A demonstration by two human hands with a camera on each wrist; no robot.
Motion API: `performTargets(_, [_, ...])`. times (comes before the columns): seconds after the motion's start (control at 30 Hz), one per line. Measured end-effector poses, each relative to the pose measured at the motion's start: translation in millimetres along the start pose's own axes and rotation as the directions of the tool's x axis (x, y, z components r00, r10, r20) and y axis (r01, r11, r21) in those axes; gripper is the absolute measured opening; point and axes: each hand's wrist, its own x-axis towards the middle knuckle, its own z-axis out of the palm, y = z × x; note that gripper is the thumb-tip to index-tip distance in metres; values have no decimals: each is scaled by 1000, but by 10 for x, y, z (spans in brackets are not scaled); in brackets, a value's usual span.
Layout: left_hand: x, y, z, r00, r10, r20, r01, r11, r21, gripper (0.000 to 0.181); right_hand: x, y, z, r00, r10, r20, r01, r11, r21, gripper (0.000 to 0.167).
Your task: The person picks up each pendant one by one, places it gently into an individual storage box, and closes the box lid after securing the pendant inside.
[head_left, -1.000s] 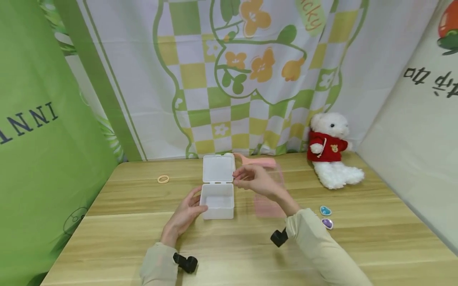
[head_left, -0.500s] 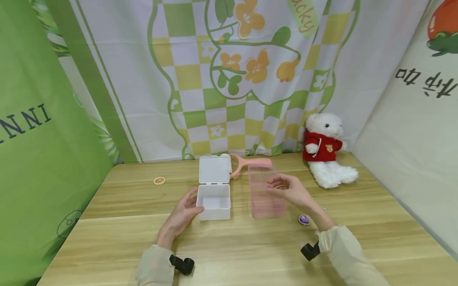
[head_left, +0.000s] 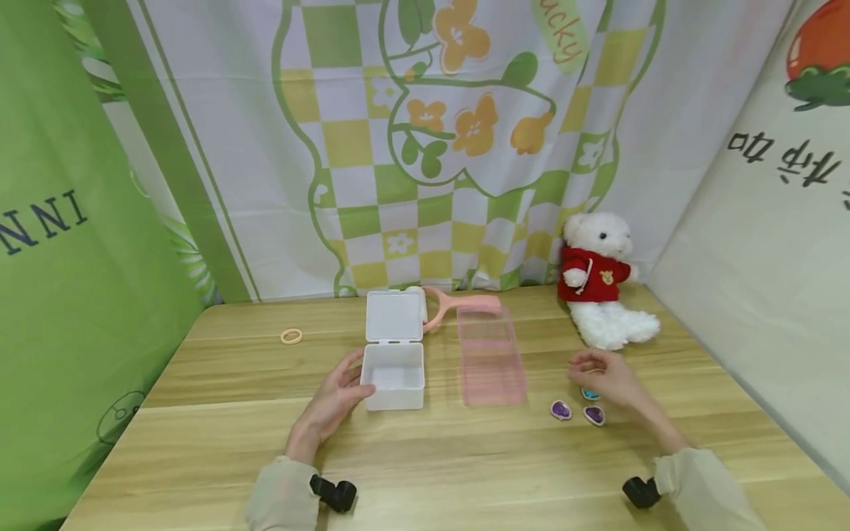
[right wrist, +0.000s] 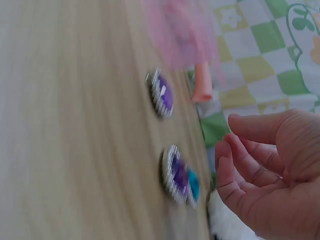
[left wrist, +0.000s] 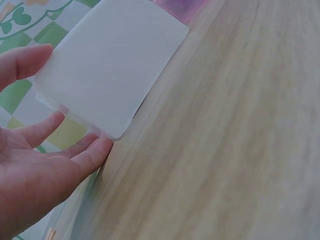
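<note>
On the table stands a small white lidded box (head_left: 392, 377), its lid tipped back. My left hand (head_left: 332, 398) holds the box at its left side, thumb at the front corner and fingers along the wall. In the left wrist view the thumb and fingertips touch the white box (left wrist: 115, 65). My right hand (head_left: 607, 376) hovers over the gems with loosely bent fingers and nothing visible between them. Below it lie a blue gem (head_left: 590, 394), a purple gem (head_left: 594, 415) and another purple gem (head_left: 561, 410). The right wrist view shows silvery rims around the gems.
A translucent pink compartment tray (head_left: 493, 380) lies between the box and gems. Behind it is a pink-handled lint roller (head_left: 465, 303). A white plush bear (head_left: 600, 276) in red sits back right. A yellowish ring (head_left: 291, 336) lies left. Curtains stand behind.
My right hand has moved from beside the box, across the pink tray, to above the gems at the right. My left hand stays at the box. The camera has shifted slightly.
</note>
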Motion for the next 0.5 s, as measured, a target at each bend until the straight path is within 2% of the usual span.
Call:
performTargets(0.13, [4,-9,-4,1000,-5,7,5,1000,-6,76,-51,173,-112,997,55,-45,-57,997,-60,36])
performTargets(0.3, [3,-4,-4,1000,-11,-10,11,1000,-11,75,-85,307,-207,990,106,-88,-110,993,-41,41])
performTargets(0.5, [-4,-17,1,1000,-17,-14,17,1000,-6,76,-139,391,-242,989,143,-48,-146,988,-53,45])
